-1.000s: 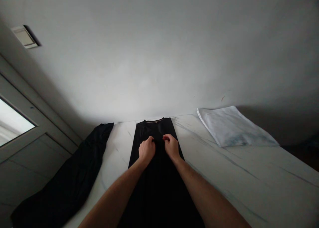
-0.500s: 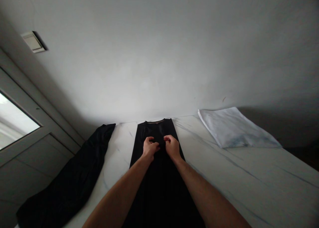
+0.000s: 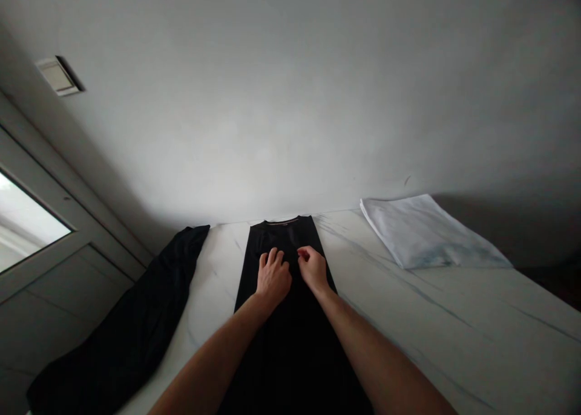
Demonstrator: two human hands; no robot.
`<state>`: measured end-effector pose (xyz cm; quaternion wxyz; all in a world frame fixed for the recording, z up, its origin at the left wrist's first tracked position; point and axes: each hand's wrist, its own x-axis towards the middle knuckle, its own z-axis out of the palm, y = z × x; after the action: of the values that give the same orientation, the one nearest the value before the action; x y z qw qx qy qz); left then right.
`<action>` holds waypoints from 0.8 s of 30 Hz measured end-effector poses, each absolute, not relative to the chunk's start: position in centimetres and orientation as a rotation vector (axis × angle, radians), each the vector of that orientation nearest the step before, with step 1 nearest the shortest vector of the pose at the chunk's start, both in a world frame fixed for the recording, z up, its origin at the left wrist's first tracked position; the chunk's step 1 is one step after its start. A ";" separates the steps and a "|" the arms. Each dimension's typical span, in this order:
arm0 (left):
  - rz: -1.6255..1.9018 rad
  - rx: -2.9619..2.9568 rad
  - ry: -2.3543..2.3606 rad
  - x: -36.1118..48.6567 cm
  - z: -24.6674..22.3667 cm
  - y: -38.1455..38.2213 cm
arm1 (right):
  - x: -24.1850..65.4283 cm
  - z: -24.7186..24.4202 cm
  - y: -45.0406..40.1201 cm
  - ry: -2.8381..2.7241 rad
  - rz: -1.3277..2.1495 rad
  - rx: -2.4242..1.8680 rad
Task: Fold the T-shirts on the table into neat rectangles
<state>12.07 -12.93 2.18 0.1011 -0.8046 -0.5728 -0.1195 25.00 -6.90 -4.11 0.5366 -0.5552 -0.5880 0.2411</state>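
A black garment [image 3: 295, 336] lies in a long narrow shape on the white marbled table, its neckline at the far end near the wall. My left hand [image 3: 273, 276] rests palm down on its upper part, fingers apart and holding nothing. Just to the right, my right hand [image 3: 312, 265] is over the same garment with its fingers curled together; whatever is between the fingertips, if anything, is too small to make out.
Another dark garment [image 3: 131, 324] lies along the table's left side. A folded white cloth [image 3: 426, 233] sits at the back right of the marbled table [image 3: 436, 324]. Behind is a grey wall with a switch [image 3: 59, 76]; a framed door [image 3: 49, 270] stands at left.
My left hand has turned palm down and its fingers have spread on the black garment. The right hand has stayed in nearly the same place.
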 end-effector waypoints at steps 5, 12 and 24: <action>-0.262 -2.389 -1.618 11.5 1.7 -12.7 | 25.1 -4.0 -6.9 -1.397 0.578 -1.332; -0.209 -2.444 -1.707 10.6 0.6 -12.6 | 25.2 -4.1 -6.7 -1.408 0.561 -1.309; -0.413 -2.425 -1.998 7.1 1.8 -11.6 | 25.0 -2.4 -6.8 -1.381 0.611 -1.280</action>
<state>7.06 -11.65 1.79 -0.0138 -0.7651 -0.6305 -0.1302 24.97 -6.75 -2.40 0.5489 -0.5406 -0.5831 0.2578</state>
